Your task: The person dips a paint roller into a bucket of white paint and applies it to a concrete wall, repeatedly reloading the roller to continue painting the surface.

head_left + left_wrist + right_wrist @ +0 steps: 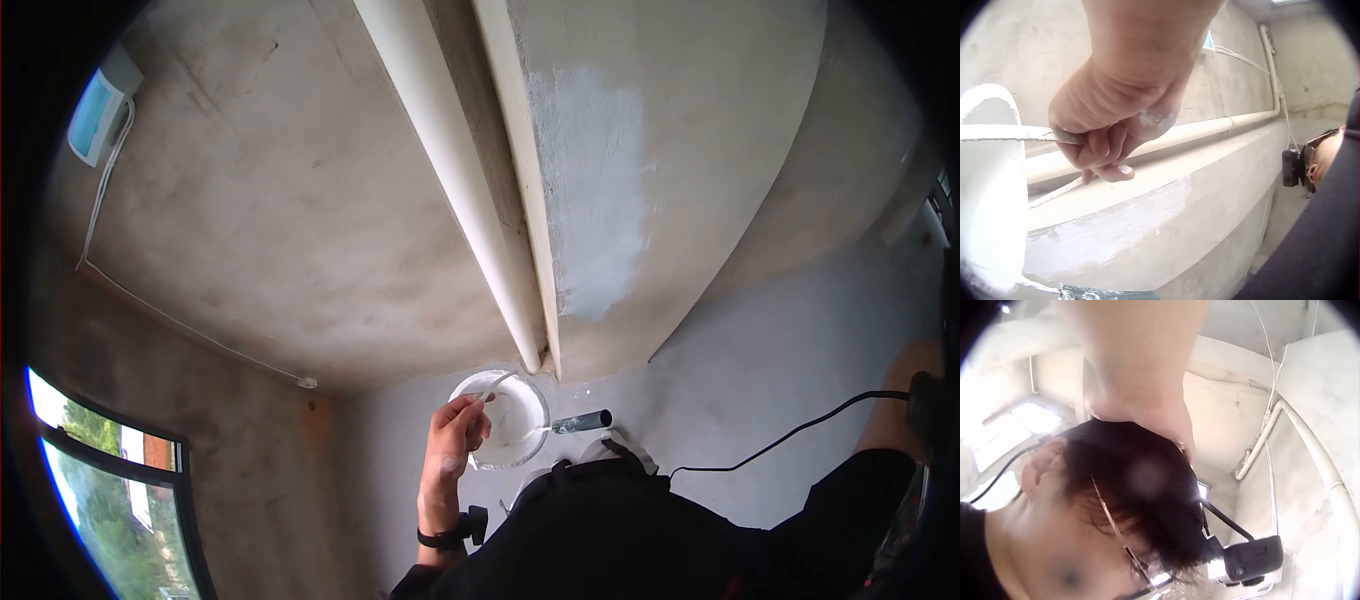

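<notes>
**Head view.** One left hand (455, 432) is curled round the thin wire handle (497, 385) of one white bucket (520, 440). The bucket is held up close to the end of one long white pipe (450, 180) on a bare plaster wall. One grey roller (582, 422) juts out over the bucket's rim. Also in view are one pale painted patch (595, 190), one window (110, 470) and one black cable (790, 435). The whole load hangs from that single wire. If the bucket tips, its contents would likely spill onto the dark clothing just below, and the roller could slide out.

**Left wrist view.** The left hand's fingers (1107, 140) are wrapped tight about the wire handle (1004, 132), with white smears on the skin. The bucket (988, 206) fills the left edge, and the pipe (1210, 128) runs behind it. Wet, smeared fingers on a thin wire make a slipping grip the likeliest fault.

**Right wrist view.** One right hand (1147, 394) rests on the person's hair, well away from the bucket. Its fingers are hidden, so I cannot tell whether they are spread or curled. One head camera (1247, 559) sits at the brow. With only one hand on the bucket, nothing would steady it if it swung. Any paint on the raised hand could also mark the hair or the camera.
</notes>
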Demonstrator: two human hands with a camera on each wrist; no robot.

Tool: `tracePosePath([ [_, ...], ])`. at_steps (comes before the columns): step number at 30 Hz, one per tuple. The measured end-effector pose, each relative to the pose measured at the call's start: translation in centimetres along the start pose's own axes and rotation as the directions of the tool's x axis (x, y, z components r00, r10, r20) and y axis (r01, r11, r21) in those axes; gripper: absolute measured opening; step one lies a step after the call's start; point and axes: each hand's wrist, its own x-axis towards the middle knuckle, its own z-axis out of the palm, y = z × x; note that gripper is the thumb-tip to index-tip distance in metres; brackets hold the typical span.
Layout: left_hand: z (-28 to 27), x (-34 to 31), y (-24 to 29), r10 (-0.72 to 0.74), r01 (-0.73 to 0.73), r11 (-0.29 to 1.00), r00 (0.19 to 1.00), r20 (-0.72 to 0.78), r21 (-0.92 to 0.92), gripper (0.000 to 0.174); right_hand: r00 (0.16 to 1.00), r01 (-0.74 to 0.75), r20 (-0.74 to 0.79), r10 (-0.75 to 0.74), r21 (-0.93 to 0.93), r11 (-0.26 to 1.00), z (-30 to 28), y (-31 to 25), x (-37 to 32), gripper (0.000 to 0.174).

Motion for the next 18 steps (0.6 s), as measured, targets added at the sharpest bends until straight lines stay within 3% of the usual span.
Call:
tracePosePath([
  [18, 0.4, 0.0, 0.1, 0.04, -0.04, 0.999, 0.998, 0.037, -0.007, 0.023, 0.984, -0.011, -0.178, -0.008, -0.108, 0.994, 1.0, -2.1, -2.9, 0.049],
])
